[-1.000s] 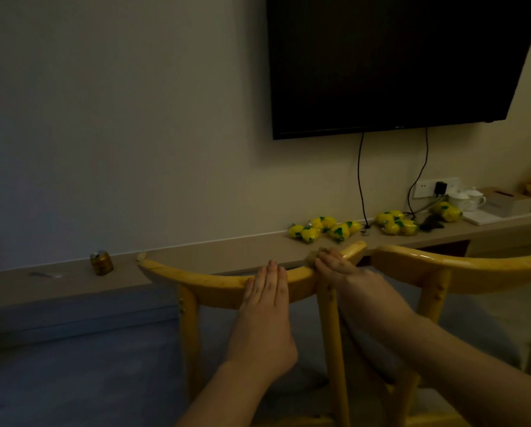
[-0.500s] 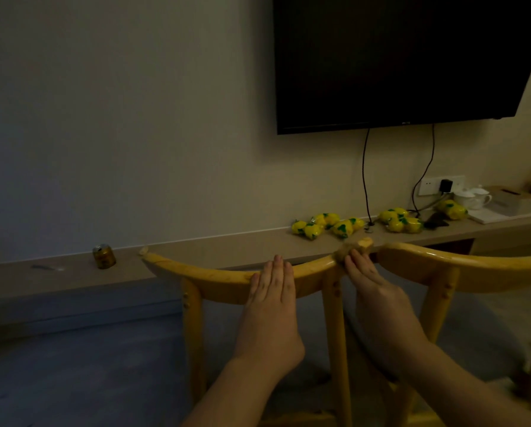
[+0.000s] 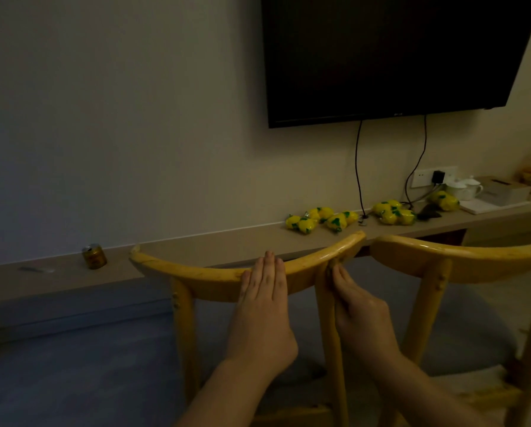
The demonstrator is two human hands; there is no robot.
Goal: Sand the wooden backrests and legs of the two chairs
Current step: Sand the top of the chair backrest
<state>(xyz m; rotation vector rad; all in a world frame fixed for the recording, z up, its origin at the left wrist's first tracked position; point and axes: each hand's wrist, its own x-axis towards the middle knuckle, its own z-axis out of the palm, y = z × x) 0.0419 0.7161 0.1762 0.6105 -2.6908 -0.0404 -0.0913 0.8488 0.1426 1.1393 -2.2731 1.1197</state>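
Hanging on the wall, a large black flat television (image 3: 393,53) sits above a long beige wall shelf (image 3: 227,241). Two yellow wooden chairs with curved backrests stand side by side before it: left chair (image 3: 196,272), right chair (image 3: 461,257). The left hand (image 3: 262,306) rests flat on the left backrest, fingers straight and together. The right hand (image 3: 359,309) presses a small sanding piece (image 3: 335,262), hard to make out, against the backrest's upright joint, fingers pinched on it. Yellow wrapped packets (image 3: 322,218) and a small gold can (image 3: 94,256) lie on the shelf.

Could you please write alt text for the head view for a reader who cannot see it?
A person's left hand lies flat on a wooden chair's curved backrest while the right hand presses something small, probably sandpaper, where the backrest meets a leg. A second chair stands beside it, before a shelf under a television.
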